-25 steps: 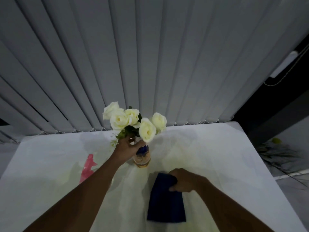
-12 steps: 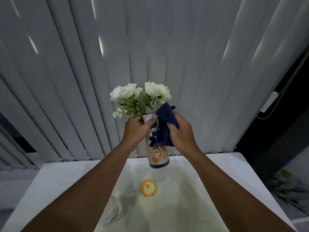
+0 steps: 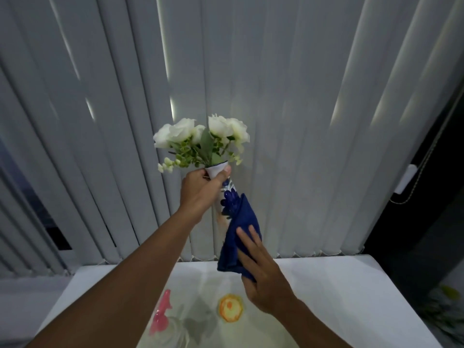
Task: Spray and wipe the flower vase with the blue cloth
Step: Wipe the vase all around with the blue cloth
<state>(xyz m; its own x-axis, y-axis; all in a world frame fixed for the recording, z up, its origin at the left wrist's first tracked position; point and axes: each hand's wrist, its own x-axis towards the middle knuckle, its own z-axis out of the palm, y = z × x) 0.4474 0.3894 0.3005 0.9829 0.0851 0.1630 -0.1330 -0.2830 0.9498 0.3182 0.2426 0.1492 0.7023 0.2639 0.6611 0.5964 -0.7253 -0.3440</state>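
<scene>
Your left hand [image 3: 200, 189] is clenched round the neck of the vase [image 3: 227, 197], holding it in the air above the table [image 3: 351, 285], flowers [image 3: 200, 136] up. The vase's long axis leans, its base toward your right. Your right hand [image 3: 261, 275], arm reaching up from below, presses the cloth [image 3: 241, 237] flat-fingered against the lower body, so the next stroke likely runs along that axis.

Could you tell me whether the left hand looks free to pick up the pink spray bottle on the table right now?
Probably not: the left hand is clamped around the neck of the flower vase, holding it above the table. The spray bottle lies unobstructed below, but the vase would have to go down first.
</scene>
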